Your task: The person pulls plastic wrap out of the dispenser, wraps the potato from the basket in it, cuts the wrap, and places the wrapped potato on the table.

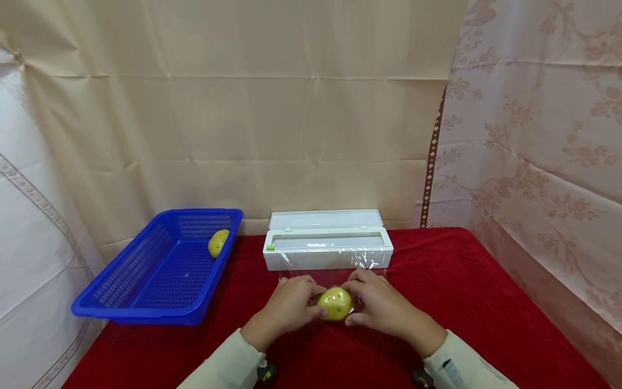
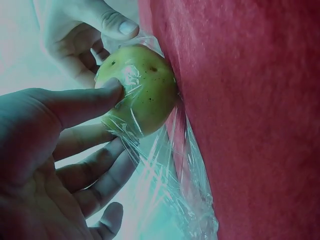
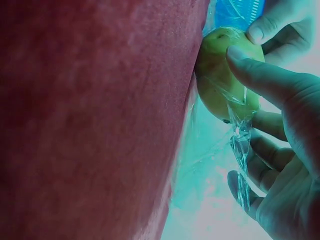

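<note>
A yellow potato (image 1: 335, 303) with dark spots rests on the red cloth, clear plastic wrap (image 2: 155, 170) drawn over it. My left hand (image 1: 290, 303) holds the potato from its left side, thumb (image 2: 107, 95) on the film-covered skin and fingers behind. On the other side, my right hand (image 1: 381, 303) curls round gathered film, a twisted strand running along its fingers (image 3: 262, 155). Beyond both hands stands a white wrap dispenser (image 1: 328, 260) with its lid raised; film stretches from it toward the potato. The potato's underside is hidden.
At the left sits a blue plastic basket (image 1: 133, 312) with another potato (image 1: 218, 243) against its right wall. The red cloth (image 1: 466, 302) covers the table. Beige curtain (image 1: 291, 119) hangs behind, patterned fabric (image 1: 549, 162) at the right.
</note>
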### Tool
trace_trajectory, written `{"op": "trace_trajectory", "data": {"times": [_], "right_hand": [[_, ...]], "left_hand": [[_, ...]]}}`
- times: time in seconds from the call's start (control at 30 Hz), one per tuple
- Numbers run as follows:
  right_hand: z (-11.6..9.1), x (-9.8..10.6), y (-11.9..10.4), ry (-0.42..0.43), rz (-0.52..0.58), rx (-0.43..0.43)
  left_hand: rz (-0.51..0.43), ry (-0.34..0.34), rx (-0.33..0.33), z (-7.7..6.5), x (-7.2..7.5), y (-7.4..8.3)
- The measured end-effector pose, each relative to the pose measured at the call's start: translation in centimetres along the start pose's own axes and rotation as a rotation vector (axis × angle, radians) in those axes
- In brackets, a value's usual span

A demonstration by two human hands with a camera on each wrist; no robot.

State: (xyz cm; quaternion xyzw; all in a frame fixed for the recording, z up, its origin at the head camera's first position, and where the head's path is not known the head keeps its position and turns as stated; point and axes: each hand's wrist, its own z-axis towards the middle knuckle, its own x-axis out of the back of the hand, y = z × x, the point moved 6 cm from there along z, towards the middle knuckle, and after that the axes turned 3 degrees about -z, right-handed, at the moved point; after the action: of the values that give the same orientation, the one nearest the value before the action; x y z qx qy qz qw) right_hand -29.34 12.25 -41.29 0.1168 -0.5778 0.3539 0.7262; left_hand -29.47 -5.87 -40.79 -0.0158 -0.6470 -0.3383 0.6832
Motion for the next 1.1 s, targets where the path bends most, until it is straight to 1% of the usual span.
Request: {"op": "trace_trajectory", "data": {"times": [0.2, 0.43, 0.57, 0.77, 0.9, 1.0, 1.1], "right_hand": [[0.5, -0.6, 0.2, -0.021, -0.028, -0.030], [1.1, -1.1, 0.8, -0.065, 0.000, -0.064], [1.5, -1.2, 1.4, -0.088, 0.060, -0.098], [1.9, -1.3, 2.1, -0.110, 0.180, -0.146], [2.1, -1.5, 2.4, -0.131, 0.228, -0.139], [2.3, -1.5, 2.5, -0.135, 0.272, -0.125], [2.4, -1.5, 2.6, -0.131, 0.306, -0.110]], "left_hand": [[-0.066, -0.005, 0.053, 0.4, -0.1, -0.8], [-0.072, -0.008, 0.039, 0.8, -0.3, -1.1], [-0.095, -0.018, 0.043, 1.0, -0.3, -1.3], [-0.139, -0.043, 0.081, 1.3, -0.6, -1.8], [-0.137, -0.046, 0.086, 1.7, -0.7, -2.0], [-0.139, -0.048, 0.081, 1.9, -0.8, -2.2], [-0.153, -0.061, 0.090, 2.2, -0.9, -2.4]]}}
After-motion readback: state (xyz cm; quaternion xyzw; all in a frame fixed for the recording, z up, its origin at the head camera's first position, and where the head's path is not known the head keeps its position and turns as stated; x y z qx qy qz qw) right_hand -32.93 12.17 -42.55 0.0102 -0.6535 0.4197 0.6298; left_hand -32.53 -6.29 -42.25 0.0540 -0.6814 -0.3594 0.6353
